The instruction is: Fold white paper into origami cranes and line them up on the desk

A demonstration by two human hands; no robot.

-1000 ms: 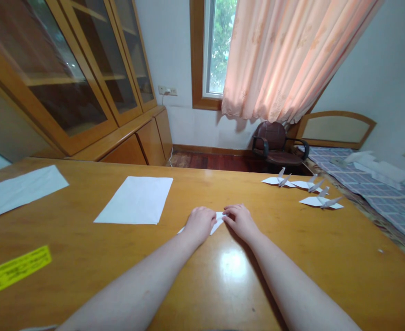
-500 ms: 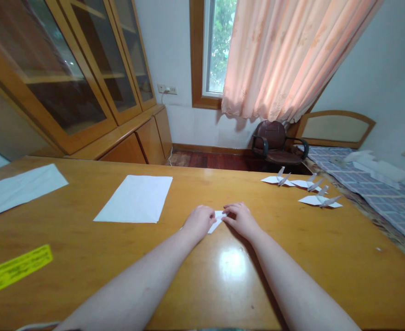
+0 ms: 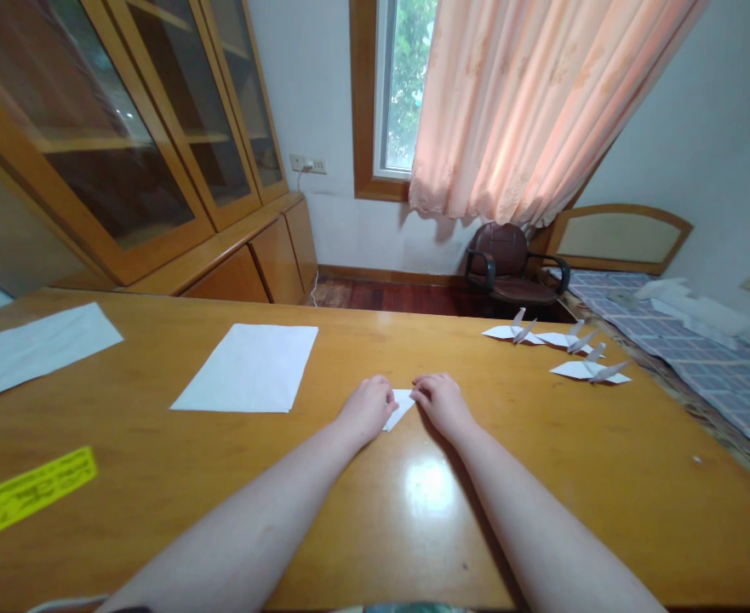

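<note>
On paper [image 3: 401, 403], left hand [image 3: 368, 408], right hand [image 3: 442, 402] unmoved.

Two bare forearms [image 3: 272, 519]; bare left hand [image 3: 367, 407], bare right hand [image 3: 442, 403]

A home bedroom; bed [image 3: 719, 375], glass-fronted cabinets [image 3: 125, 145], pink curtain [image 3: 528, 102], wooden table [image 3: 541, 477].

Table [image 3: 541, 477] glossy varnished wood w/ glare; folded piece [image 3: 400, 403] & sheet [image 3: 247, 379] matt white paper.
</note>
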